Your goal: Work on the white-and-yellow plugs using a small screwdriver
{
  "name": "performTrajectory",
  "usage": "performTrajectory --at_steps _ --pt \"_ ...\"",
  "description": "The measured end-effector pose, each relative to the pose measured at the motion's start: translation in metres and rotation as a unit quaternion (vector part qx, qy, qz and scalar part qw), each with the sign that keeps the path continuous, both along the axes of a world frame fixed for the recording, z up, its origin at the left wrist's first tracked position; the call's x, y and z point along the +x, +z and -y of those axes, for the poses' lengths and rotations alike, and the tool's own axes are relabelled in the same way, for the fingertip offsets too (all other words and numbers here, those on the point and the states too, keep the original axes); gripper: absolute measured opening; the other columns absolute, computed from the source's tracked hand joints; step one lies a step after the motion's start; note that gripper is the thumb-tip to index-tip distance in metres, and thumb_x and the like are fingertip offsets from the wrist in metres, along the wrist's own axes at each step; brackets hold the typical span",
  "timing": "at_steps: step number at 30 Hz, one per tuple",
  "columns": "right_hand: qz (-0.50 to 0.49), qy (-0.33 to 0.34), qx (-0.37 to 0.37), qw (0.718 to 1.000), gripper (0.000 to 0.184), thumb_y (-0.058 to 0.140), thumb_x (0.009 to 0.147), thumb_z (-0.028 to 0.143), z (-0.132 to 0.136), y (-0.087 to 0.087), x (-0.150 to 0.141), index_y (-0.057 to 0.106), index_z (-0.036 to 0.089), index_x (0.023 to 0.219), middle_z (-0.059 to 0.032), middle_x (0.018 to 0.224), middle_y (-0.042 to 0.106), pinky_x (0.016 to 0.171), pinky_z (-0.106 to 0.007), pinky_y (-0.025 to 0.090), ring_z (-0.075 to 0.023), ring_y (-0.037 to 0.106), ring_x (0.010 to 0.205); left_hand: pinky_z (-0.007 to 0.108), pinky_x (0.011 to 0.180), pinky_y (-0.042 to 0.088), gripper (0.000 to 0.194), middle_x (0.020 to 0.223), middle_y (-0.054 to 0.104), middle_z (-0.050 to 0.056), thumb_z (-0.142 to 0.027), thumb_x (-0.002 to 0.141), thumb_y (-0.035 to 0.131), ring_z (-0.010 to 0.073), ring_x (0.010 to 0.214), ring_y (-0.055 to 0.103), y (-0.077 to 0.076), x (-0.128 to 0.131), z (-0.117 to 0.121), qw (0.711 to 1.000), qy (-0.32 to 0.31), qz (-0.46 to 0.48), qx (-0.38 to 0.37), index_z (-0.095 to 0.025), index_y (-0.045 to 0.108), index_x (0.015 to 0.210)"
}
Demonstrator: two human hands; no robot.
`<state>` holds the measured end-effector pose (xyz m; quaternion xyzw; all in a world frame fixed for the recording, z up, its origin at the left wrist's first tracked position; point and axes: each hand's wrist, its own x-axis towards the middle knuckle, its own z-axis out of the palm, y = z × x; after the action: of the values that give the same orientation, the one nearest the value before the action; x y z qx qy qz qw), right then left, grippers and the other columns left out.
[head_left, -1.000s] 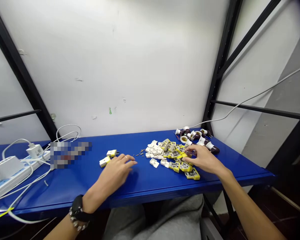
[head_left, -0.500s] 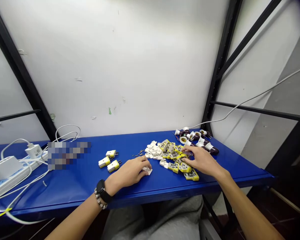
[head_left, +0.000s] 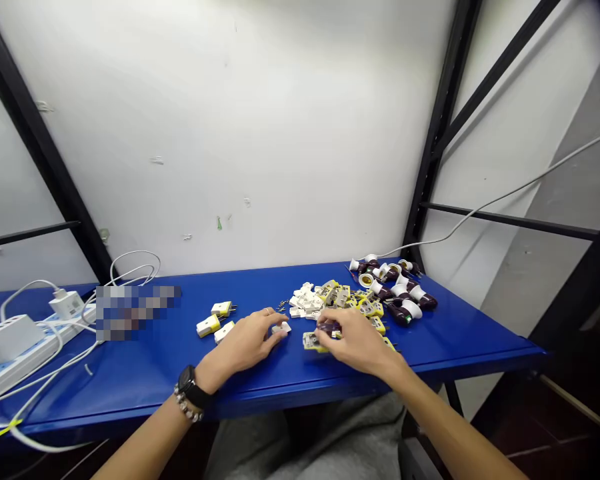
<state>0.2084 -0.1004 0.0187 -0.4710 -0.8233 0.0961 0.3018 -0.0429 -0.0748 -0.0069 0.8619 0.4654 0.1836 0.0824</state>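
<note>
My left hand rests on the blue table, its fingers pinching a small white plug half. My right hand is just to the right of it, fingers closed on a yellow plug half and a small dark piece. Behind my right hand lies a pile of white and yellow plug parts. Three assembled yellow-and-white plugs lie to the left of my left hand. Tiny screws are scattered by the pile.
Dark bulb sockets with white ends lie at the back right. A white power strip with a charger and cables sits at the far left. Black shelf posts frame the table; the table's front edge is near my lap.
My right hand has moved left out of the pile, bringing a yellow part toward my left hand. My left hand shifted right from the plugs and picked up a white part.
</note>
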Motion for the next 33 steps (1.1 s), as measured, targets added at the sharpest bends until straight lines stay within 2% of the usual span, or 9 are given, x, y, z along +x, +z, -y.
performTrajectory --at_steps 2,5,8,10,14,17,19,22,33 --pt "0.039 -0.004 -0.01 0.999 0.011 0.064 0.086 0.026 0.0 -0.012 -0.019 0.074 0.022 0.088 -0.0032 0.083 0.076 0.072 -0.029 0.047 -0.0211 0.069 0.08 0.033 0.083 0.051 0.027 0.121 0.066 0.006 -0.034 0.097 0.054 0.024 0.097 0.068 -0.002 -0.004 0.002 1.0 -0.003 -0.004 -0.004 -0.028 0.067 0.12" --pt "0.064 -0.005 -0.013 0.998 0.023 0.064 0.091 0.037 -0.001 -0.024 -0.031 0.075 0.021 0.103 -0.0072 0.095 0.077 0.079 -0.033 0.049 -0.0257 0.071 0.091 0.032 0.086 0.051 0.023 0.116 0.066 0.005 -0.026 0.095 0.055 0.0219 0.095 0.067 -0.002 -0.011 0.002 1.0 -0.001 0.005 -0.012 -0.027 0.069 0.113" --pt "0.057 0.015 -0.009 0.998 0.042 0.074 0.083 0.047 -0.002 -0.028 -0.029 0.072 0.02 0.115 -0.009 0.107 0.076 0.087 -0.038 0.051 -0.0294 0.07 0.101 0.034 0.089 0.05 0.022 0.113 0.068 0.005 -0.022 0.094 0.054 0.0228 0.098 0.066 0.0 -0.019 0.002 1.0 0.005 0.016 -0.014 -0.026 0.07 0.107" --pt "0.051 0.035 -0.008 0.998 0.05 0.081 0.076 0.044 -0.002 -0.03 -0.024 0.07 0.02 0.119 -0.0088 0.112 0.076 0.09 -0.04 0.052 -0.0298 0.07 0.104 0.035 0.088 0.05 0.02 0.108 0.07 0.005 -0.022 0.093 0.054 0.0232 0.096 0.066 0.003 -0.02 0.003 0.999 0.007 0.026 -0.02 -0.025 0.071 0.105" --pt "0.039 0.026 -0.002 0.999 0.051 0.083 0.076 0.037 -0.003 -0.037 -0.019 0.069 0.021 0.122 -0.0088 0.115 0.076 0.093 -0.042 0.053 -0.0301 0.071 0.107 0.031 0.08 0.052 0.019 0.104 0.073 0.004 -0.034 0.091 0.063 0.0223 0.094 0.066 0.006 -0.011 0.017 0.992 0.012 0.113 -0.048 -0.025 0.07 0.106" --pt "0.02 0.022 -0.004 1.0 0.06 0.086 0.073 0.036 -0.004 -0.042 -0.018 0.066 0.021 0.128 -0.0086 0.111 0.077 0.09 -0.041 0.054 -0.0295 0.073 0.102 0.029 0.083 0.052 0.015 0.105 0.073 0.002 -0.031 0.09 0.066 0.0206 0.096 0.066 0.006 0.001 0.028 0.988 -0.018 0.141 -0.053 -0.025 0.072 0.103" --pt "0.004 0.025 -0.008 1.0 0.061 0.086 0.073 0.035 -0.004 -0.044 -0.018 0.065 0.021 0.129 -0.0075 0.106 0.079 0.088 -0.039 0.055 -0.0282 0.074 0.098 0.03 0.086 0.051 0.013 0.104 0.074 0.001 -0.028 0.09 0.066 0.0202 0.095 0.067 0.004 0.006 0.032 0.99 -0.035 0.13 -0.039 -0.026 0.072 0.101" --pt "-0.01 0.028 -0.008 1.0 0.058 0.086 0.073 0.035 -0.005 -0.045 -0.017 0.067 0.023 0.127 -0.0065 0.104 0.079 0.087 -0.038 0.055 -0.0275 0.075 0.096 0.029 0.085 0.051 0.013 0.103 0.074 0.001 -0.028 0.09 0.067 0.0201 0.096 0.067 0.001 0.009 0.033 0.989 -0.026 0.142 -0.02 -0.025 0.072 0.101" --pt "-0.02 0.031 0.015 0.999 0.05 0.086 0.073 0.04 -0.005 -0.05 -0.016 0.071 0.024 0.118 -0.0066 0.102 0.079 0.084 -0.036 0.056 -0.027 0.075 0.092 0.03 0.082 0.051 0.017 0.099 0.076 0.003 -0.032 0.089 0.068 0.0211 0.089 0.068 -0.005 0.015 0.028 0.99 -0.02 0.139 -0.028 -0.025 0.077 0.103"
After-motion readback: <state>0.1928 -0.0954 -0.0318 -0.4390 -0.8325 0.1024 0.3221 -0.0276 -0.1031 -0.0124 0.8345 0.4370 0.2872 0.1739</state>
